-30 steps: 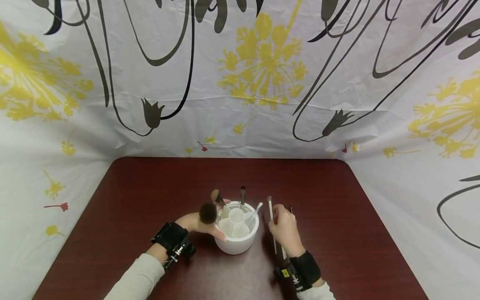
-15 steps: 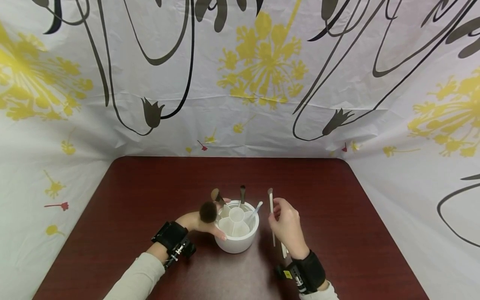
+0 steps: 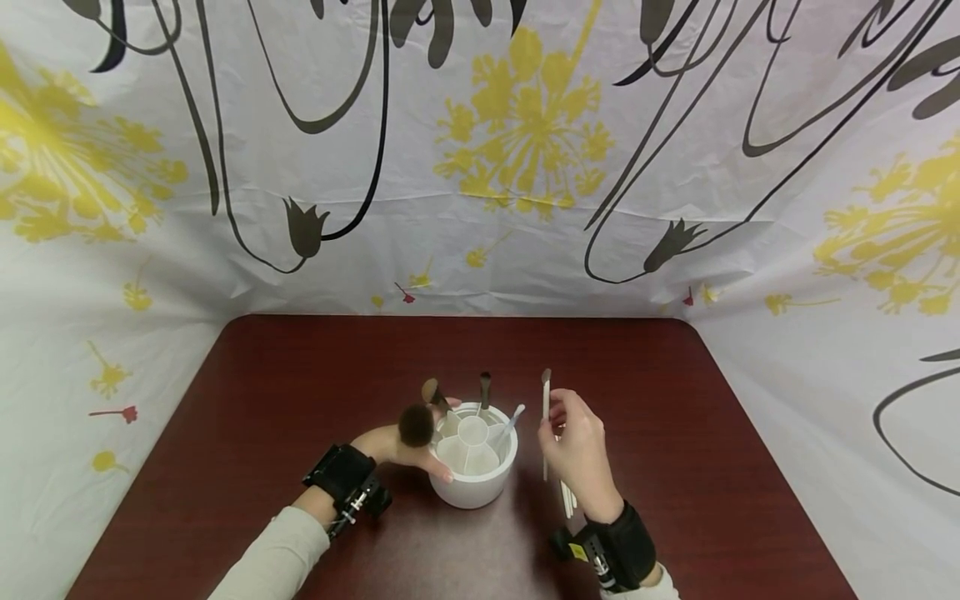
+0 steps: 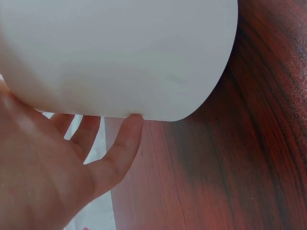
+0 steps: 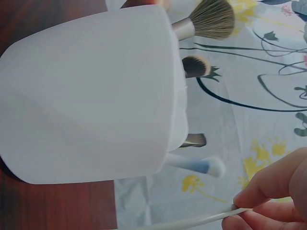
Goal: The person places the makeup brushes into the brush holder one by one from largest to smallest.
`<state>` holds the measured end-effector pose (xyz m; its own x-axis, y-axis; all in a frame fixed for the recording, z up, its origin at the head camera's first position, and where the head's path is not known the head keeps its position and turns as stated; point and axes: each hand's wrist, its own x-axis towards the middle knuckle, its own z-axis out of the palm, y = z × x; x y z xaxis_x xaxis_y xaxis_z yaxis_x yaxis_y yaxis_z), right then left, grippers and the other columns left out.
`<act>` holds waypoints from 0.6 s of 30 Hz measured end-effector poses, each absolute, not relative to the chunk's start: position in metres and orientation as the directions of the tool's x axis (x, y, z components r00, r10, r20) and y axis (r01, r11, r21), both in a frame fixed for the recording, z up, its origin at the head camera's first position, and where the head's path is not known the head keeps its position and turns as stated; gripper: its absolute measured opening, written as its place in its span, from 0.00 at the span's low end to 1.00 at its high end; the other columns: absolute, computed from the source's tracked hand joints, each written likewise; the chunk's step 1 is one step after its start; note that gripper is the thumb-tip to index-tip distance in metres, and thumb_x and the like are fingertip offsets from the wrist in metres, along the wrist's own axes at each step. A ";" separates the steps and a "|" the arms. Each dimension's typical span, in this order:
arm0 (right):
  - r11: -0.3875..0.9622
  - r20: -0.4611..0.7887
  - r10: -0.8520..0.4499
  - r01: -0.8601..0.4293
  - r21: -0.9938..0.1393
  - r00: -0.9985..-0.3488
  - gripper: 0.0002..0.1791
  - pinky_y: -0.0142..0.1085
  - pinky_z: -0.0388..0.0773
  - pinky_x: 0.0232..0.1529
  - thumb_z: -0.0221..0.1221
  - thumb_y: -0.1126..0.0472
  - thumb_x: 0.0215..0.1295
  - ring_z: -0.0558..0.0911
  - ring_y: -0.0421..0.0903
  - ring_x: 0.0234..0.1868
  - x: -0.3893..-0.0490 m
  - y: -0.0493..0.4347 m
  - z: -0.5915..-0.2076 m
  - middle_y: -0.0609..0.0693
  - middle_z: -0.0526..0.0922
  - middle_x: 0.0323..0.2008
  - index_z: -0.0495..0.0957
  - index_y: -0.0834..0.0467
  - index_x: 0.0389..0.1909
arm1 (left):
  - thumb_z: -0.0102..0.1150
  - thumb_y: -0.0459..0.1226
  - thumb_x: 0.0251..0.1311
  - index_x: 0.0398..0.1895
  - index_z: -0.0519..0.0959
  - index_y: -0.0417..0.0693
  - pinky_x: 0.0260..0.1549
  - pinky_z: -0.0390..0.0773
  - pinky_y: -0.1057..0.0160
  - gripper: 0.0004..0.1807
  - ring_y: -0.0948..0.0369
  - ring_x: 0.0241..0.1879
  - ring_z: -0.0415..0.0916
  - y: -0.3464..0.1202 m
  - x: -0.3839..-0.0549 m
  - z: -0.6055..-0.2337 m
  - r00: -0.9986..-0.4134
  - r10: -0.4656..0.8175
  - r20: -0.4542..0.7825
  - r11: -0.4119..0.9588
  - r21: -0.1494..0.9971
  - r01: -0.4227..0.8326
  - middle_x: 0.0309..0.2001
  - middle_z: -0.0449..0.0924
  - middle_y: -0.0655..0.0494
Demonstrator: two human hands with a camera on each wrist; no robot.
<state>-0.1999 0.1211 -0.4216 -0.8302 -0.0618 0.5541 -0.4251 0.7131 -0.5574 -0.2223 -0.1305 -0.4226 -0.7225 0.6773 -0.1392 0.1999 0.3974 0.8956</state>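
A round white makeup brush holder with divided compartments stands on the table. My left hand grips it from the left, thumb at the near side, fingers around the far side. In the left wrist view, the fingers of that hand press against the holder's smooth wall. To the right of the holder, my right hand pinches a slim white-handled makeup brush, bristles up. Thumb and fingertips hold its thin handle in the right wrist view. The brush is apart from the holder.
Several brushes stand in the holder: a large fluffy one, an angled brown one, a dark flat one and a pale blue-white stick. More white handles lie on the dark red table, partly under the right hand.
My right hand has lifted the white-handled brush up from beside the other handles, moving slightly away from me and to the right. The left hand and holder have stayed put.
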 end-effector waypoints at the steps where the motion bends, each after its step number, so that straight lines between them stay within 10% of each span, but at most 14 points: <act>1: 0.708 0.558 -0.062 -0.431 -0.560 -0.827 0.19 0.35 0.76 0.23 0.63 0.75 0.43 0.77 0.41 0.24 -0.200 0.121 -0.421 0.52 0.75 0.24 0.73 0.66 0.39 | 0.70 0.32 0.38 0.63 0.48 0.27 0.60 0.48 0.43 0.51 0.43 0.64 0.47 -0.130 -0.222 -0.423 -0.722 0.678 -0.137 0.397 0.895 0.203 0.64 0.51 0.32; 18: 0.657 0.625 -0.070 -0.508 -0.558 -0.777 0.19 0.32 0.76 0.24 0.61 0.78 0.42 0.77 0.40 0.25 -0.195 0.116 -0.403 0.52 0.74 0.26 0.70 0.66 0.39 | 0.70 0.31 0.38 0.62 0.48 0.25 0.60 0.48 0.43 0.50 0.42 0.63 0.48 -0.130 -0.221 -0.421 -0.715 0.691 -0.106 0.382 0.894 0.236 0.63 0.51 0.31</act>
<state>-0.1952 0.1157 -0.4027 -0.7775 -0.0702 0.6250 -0.5076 0.6567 -0.5578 -0.2213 -0.1304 -0.4207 -0.7149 0.6910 -0.1065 0.2361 0.3819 0.8935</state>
